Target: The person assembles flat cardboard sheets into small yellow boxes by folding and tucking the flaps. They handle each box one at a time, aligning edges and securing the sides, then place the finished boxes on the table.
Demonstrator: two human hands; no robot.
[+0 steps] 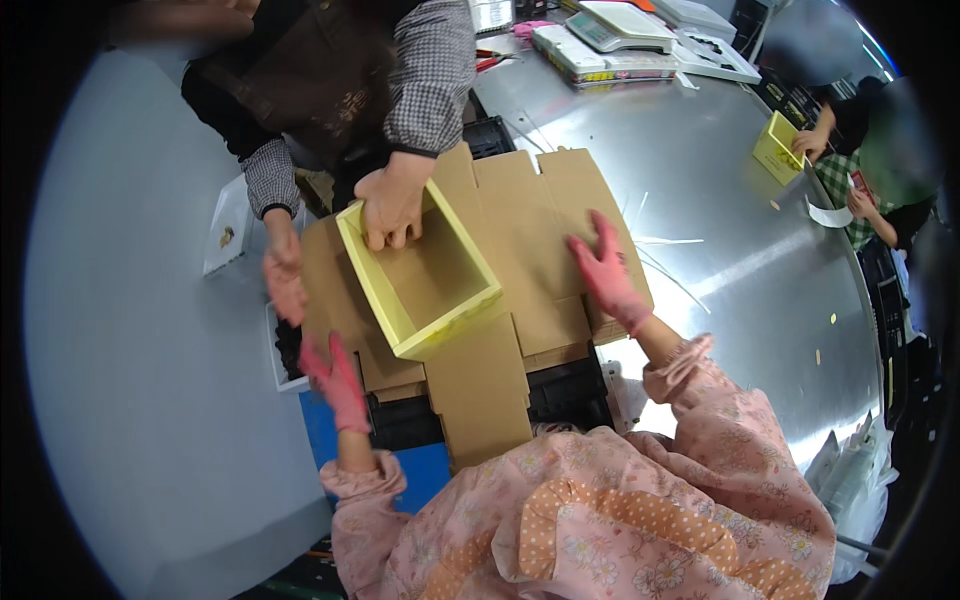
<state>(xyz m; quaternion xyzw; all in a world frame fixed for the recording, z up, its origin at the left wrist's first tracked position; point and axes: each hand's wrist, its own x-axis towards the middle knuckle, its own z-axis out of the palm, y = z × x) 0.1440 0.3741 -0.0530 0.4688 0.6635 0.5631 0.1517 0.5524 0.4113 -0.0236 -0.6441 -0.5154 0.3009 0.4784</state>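
A stack of flat, brown die-cut cardboard lies in front of me. On top of it sits an open yellow box with a brown inside, turned at an angle. My left hand, in a pink glove, is at the stack's left edge with its fingers apart. Over the right part of the cardboard, my right hand, also pink-gloved, spreads its fingers and holds nothing. A co-worker's bare hand reaches into the box over its far rim. That person's other hand, blurred, hangs beside the stack's left side.
A metal table extends to the right, with thin white strips on it. At the back are a scale and red-handled pliers. Another person at the far right holds a yellow box. Black crates show under the cardboard.
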